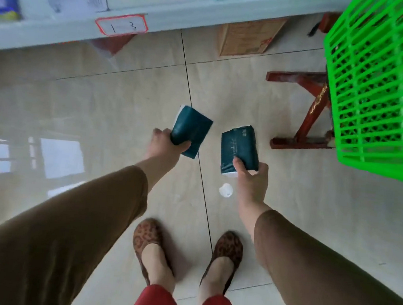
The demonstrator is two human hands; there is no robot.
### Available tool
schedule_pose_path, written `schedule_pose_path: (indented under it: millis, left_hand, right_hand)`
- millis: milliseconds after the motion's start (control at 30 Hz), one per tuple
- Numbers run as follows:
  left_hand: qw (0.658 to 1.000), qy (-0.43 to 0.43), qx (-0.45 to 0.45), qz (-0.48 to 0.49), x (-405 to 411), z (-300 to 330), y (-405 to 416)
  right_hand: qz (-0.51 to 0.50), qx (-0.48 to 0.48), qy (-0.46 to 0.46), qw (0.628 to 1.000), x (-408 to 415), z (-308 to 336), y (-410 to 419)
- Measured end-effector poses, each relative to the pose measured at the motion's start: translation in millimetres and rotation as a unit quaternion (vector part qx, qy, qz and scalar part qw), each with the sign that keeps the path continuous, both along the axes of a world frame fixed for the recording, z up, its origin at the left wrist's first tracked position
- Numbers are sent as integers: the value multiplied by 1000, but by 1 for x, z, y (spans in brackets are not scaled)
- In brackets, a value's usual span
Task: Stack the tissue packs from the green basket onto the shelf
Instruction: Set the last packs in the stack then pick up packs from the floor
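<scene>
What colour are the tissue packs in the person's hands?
Dark teal with white ends: one soft pack in the left hand, one in the right hand. Head view.

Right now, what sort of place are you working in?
Probably a small shop aisle: a shelf of packaged goods with a handwritten price tag, a green basket and a cardboard carton on the tiled floor.

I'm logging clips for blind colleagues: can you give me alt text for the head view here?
Seen from above, a standing person holds a dark green tissue pack in each hand: left hand with left pack, right hand with right pack. A green basket is at right, a shelf runs across the top.
</scene>
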State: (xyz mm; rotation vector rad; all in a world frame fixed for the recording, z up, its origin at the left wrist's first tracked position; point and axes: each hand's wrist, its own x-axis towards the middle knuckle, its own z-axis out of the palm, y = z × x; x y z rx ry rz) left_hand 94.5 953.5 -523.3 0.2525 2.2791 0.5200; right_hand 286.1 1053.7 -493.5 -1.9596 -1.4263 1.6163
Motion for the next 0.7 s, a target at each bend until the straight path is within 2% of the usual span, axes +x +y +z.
schedule_pose_path:
  millis: [167,433,567,700]
  left_hand:
    - [998,16,61,20,17,172,-66]
    - [977,129,171,9,-17,497,-48]
    - [954,210,212,-10,-26,605,-37]
    - [909,334,237,-81,-52,698,-25]
  right_hand:
    - [39,19,26,999,2,155,-29]
    - [87,106,177,975,-30,469,23]
    - [130,156,240,949,-32,571,52]
    - [171,198,289,921,-49,654,91]
